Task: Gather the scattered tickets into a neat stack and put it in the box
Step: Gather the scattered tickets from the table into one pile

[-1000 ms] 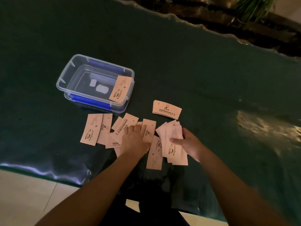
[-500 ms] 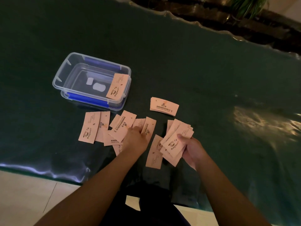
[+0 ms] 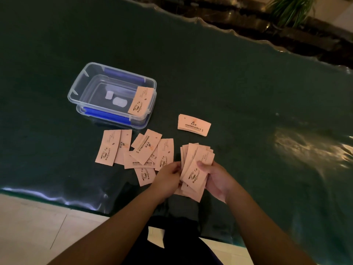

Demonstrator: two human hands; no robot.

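My right hand (image 3: 216,179) holds a fanned bunch of pink tickets (image 3: 196,169) just above the table's near edge. At the bunch's left edge my left hand (image 3: 168,177) pinches the same tickets. Several loose pink tickets (image 3: 133,150) lie overlapping on the dark green table (image 3: 238,88), left of my hands. A small squared stack of tickets (image 3: 193,124) lies apart, beyond my hands. The clear plastic box (image 3: 89,78) with blue clips stands open at the far left, and one ticket (image 3: 141,100) leans on its right rim.
The table's near edge (image 3: 57,197) runs just behind my wrists, with pale floor tiles (image 3: 38,232) below. A wavy far edge borders a dark ledge with a green plant (image 3: 288,10) at the top right. A bright glare patch (image 3: 309,148) lies on the right.
My left hand left the loose tickets and moved right to the bunch. My right hand lifted and turned the bunch, which now looks more gathered. The camera view shifted slightly.
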